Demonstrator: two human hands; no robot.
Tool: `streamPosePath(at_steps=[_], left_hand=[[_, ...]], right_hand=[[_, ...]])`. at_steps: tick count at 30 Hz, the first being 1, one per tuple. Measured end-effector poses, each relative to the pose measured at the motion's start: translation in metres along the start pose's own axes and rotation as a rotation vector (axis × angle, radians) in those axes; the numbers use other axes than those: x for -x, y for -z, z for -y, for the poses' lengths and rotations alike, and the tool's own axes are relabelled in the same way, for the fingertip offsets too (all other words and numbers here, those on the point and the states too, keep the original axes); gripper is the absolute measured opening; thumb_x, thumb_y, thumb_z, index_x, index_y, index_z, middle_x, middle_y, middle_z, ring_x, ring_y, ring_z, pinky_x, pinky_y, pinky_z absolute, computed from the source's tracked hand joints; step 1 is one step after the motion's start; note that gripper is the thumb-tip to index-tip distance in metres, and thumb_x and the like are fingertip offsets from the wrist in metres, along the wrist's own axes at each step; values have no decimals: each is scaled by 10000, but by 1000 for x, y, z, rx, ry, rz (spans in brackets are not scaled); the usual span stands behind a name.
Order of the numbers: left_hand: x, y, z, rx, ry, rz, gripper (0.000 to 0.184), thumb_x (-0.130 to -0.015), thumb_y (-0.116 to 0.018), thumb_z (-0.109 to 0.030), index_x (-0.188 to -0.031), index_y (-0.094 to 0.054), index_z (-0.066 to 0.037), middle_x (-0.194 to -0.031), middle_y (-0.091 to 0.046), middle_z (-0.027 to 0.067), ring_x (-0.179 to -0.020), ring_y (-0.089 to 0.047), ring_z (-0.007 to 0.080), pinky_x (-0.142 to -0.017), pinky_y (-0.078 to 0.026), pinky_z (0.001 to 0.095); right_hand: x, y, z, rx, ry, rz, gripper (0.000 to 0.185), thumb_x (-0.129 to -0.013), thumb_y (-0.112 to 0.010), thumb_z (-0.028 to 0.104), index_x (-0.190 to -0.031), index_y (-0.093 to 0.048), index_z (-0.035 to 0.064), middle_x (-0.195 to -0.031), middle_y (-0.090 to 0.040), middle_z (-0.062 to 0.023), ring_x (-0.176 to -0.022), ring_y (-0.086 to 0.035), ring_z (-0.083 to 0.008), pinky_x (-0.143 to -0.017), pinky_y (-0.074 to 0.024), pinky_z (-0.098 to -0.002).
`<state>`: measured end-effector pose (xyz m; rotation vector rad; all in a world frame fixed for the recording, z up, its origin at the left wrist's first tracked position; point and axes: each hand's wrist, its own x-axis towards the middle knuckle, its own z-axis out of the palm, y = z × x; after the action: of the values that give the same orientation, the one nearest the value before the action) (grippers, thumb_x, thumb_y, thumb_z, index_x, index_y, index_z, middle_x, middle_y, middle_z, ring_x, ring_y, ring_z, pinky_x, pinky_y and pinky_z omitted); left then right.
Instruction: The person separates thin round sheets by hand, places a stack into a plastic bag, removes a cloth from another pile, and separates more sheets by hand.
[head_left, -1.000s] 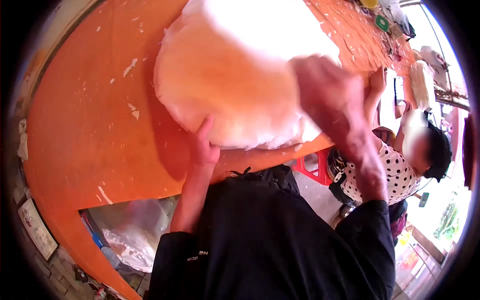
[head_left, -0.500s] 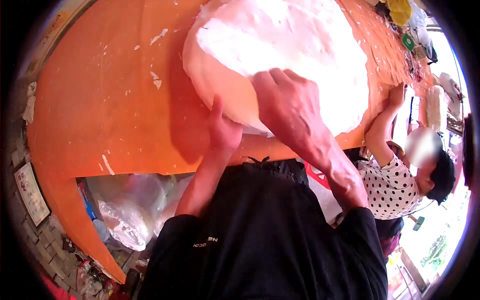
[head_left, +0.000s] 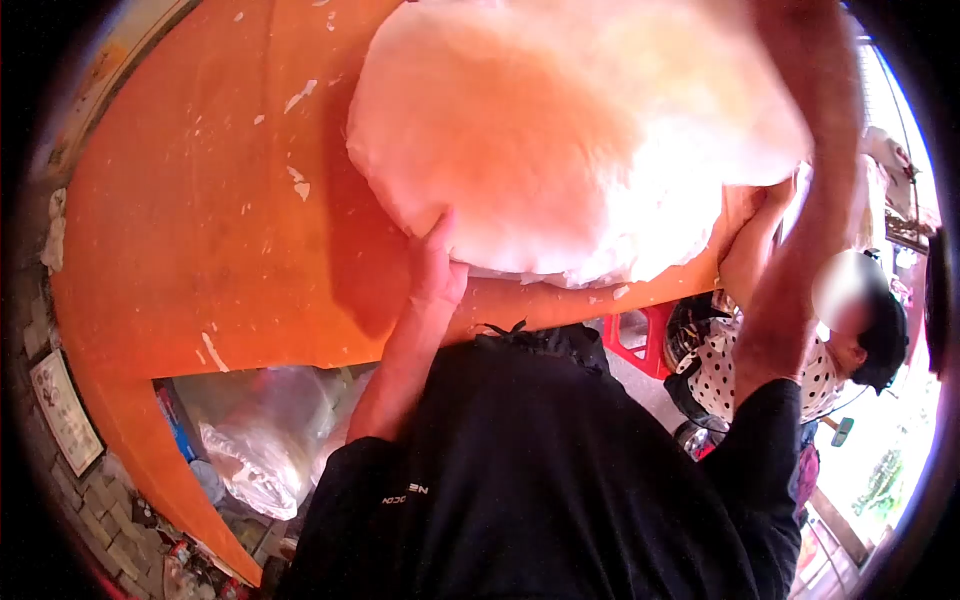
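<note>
White padding [head_left: 500, 150], seemingly stretched wider now

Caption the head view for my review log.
Left hand grips the near edge of a fluffy white sheet on an orange table; right arm reaches forward.

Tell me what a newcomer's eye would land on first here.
Most likely the big, pale, fluffy sheet at top centre, glowing against the orange table, with the left hand at its near edge. Next, probably, the blurred right arm reaching up the right side of the view. Beyond it, at far right, a person in a polka-dot top and dark cap catches the eye.
</note>
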<state>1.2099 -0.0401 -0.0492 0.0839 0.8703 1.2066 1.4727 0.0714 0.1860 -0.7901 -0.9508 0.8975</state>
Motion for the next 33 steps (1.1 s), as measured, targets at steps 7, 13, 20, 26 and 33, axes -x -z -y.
streamPosePath(at_steps=[7,13,20,26,33], left_hand=[[1,-1,-3,-23,68,-6,448,-900,-555,-112,-1318,-405,-51,-1258,-510,73,-1140,-513,218,-938,-452,367],[9,-2,-8,-144,-43,100,459,-924,-523,-160,-1343,-377,-43,-1276,-491,72,-1160,-497,217,-963,-432,343],[44,-36,-45,-654,-238,173,609,-952,-389,-482,-1377,-330,-50,-1335,-443,75,-1201,-445,242,-1009,-371,374],[33,-32,-31,304,28,247,723,-924,-333,-590,-1438,-262,-86,-1446,-338,111,-1274,-371,292,-1072,-287,413],[13,-19,-19,-149,-102,-41,634,-820,-619,-69,-1390,-340,-83,-1336,-459,77,-1210,-447,251,-1030,-368,411]], right_hand=[[29,-32,37,1693,443,423,52,-794,-584,109,-822,-566,70,-758,-595,-52,-684,-597,-191,-561,-489,-309],[137,-44,-70,1490,361,948,107,-711,-599,154,-764,-569,66,-709,-572,-82,-658,-577,-205,-513,-473,-335],[176,-55,-102,1399,224,891,130,-701,-580,155,-777,-546,54,-739,-538,-99,-715,-567,-256,-591,-469,-379],[163,-16,-71,987,63,689,308,-748,-679,232,-968,-636,21,-894,-635,-132,-837,-616,-272,-716,-499,-355],[67,119,-85,716,-616,-232,589,-829,-612,470,-1122,-578,-40,-967,-624,-158,-834,-603,-222,-730,-501,-340]])
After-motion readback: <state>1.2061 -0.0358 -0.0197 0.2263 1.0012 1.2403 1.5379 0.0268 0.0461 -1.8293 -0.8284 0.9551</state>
